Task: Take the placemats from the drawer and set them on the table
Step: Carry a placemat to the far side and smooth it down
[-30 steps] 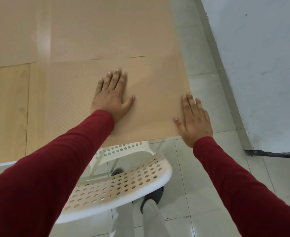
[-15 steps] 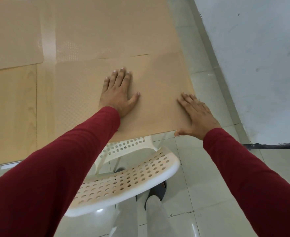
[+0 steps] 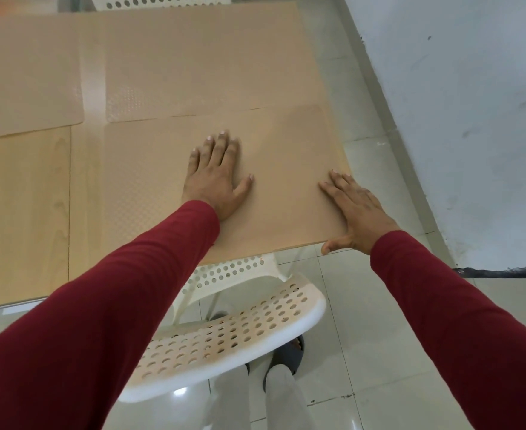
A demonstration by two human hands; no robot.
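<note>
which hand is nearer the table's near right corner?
Right. The right hand lies at that corner of the light wooden table, thumb over the edge; the left hand rests flat on the tan placemat, further in.

The near edge of the wooden table (image 3: 22, 212) is fronted by a white perforated plastic chair (image 3: 224, 336); its right side is flanked by open tiled floor (image 3: 364, 305).

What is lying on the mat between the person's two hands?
Nothing: in the head view, only bare tan surface of the near placemat shows between the left hand, flat on it, and the right hand at its corner.
</note>
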